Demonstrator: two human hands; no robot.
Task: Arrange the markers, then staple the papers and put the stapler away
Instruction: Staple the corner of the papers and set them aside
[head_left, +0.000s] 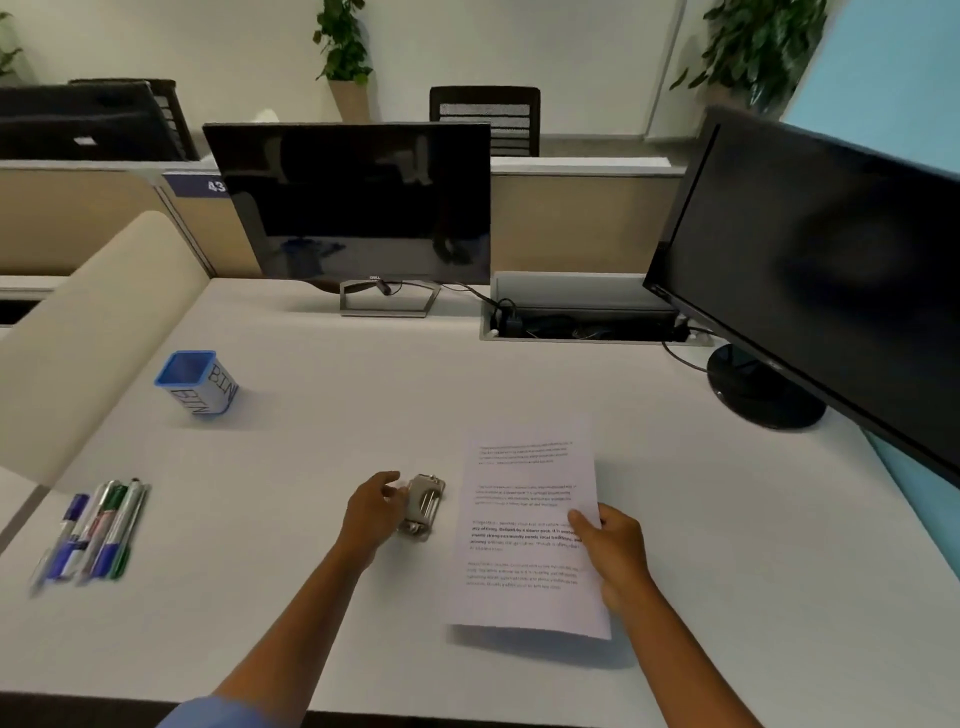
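My left hand (371, 512) has its fingers curled on the small grey stapler (423, 506), which sits on the white desk (322, 415) just left of the papers (524, 535). My right hand (613, 551) pinches the papers' right edge. The markers (91, 530) lie side by side far left, blurry, with blue and green caps.

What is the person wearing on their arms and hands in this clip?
Both hands, left and right, are bare: no gloves, rings, watch or bands show. The forearms are uncovered too. A light blue fabric sleeve shows on the left arm at the bottom edge; no sleeve is visible on the right.
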